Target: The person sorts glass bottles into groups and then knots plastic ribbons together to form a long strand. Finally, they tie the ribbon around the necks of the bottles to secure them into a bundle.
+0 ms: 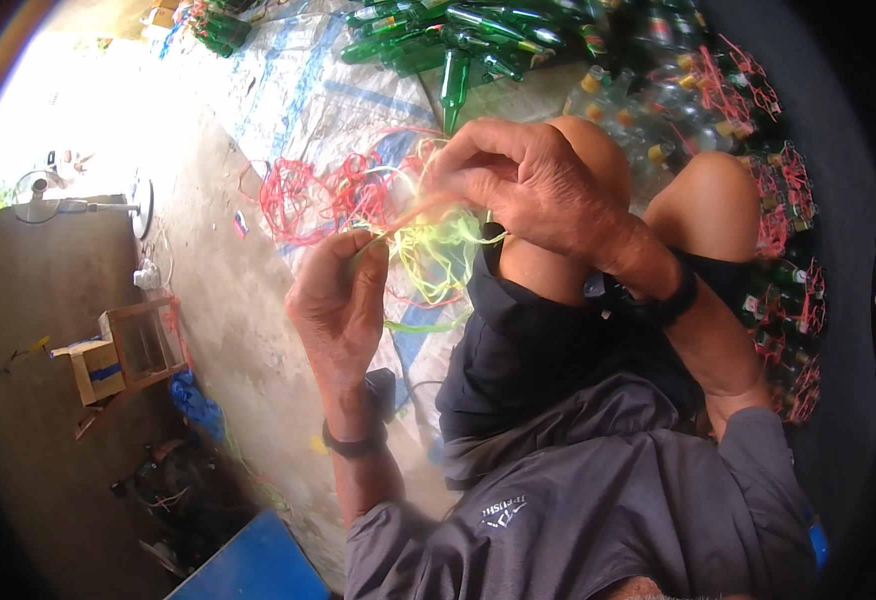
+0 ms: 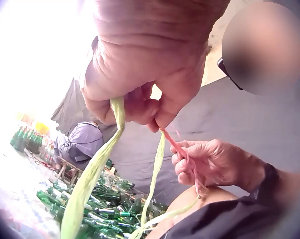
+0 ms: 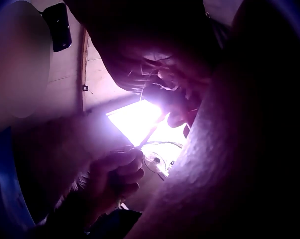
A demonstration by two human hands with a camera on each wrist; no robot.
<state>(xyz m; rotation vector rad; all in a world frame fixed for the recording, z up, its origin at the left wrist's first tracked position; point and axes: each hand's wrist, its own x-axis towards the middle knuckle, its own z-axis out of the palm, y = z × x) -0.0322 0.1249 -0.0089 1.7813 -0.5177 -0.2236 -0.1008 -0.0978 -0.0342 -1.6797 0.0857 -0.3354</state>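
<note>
Thumb and fingers of my left hand [image 1: 338,300] pinch the end of a pink strand [image 2: 177,146]; a yellow-green strip [image 2: 93,172] also runs out of this hand in the left wrist view. My right hand [image 1: 538,190] pinches the other part of the pink strand, which is stretched between the two hands above my knee. Below them in the head view lie a tangle of pink string [image 1: 303,200] and a heap of yellow-green string [image 1: 428,255]. The right wrist view is dark, with the left hand [image 3: 115,174] low in it.
Green bottles [image 1: 458,35] are piled at the top of the head view, one pointing toward my hands. Clear bottles [image 1: 658,95] and pink-stringed bundles [image 1: 788,200] stand right. A fan [image 1: 143,210], a wooden frame with a cardboard box [image 1: 96,370] and a blue panel [image 1: 253,565] are at the left.
</note>
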